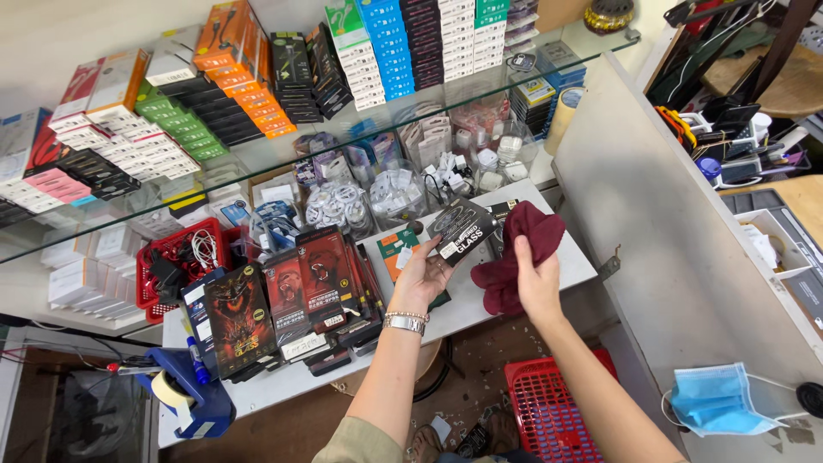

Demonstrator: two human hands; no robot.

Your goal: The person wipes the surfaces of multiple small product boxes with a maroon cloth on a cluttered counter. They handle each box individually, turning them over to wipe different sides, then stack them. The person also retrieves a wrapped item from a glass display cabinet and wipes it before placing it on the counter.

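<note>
Your left hand (422, 276) grips the dark flat box (464, 230) at frame centre, your right hand (533, 283) bunches the maroon cloth (523, 249) beside it — wiping appears under way, with the boxes (287, 313) stacked at lower left seemingly untouched.

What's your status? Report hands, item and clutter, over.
Left hand grips the black flat box. Right hand clutches the maroon cloth against it. Upright dark boxes crowd the white shelf to the left.

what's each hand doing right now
Left hand: closed on a flat black box.
Right hand: closed on a maroon cloth.
</note>
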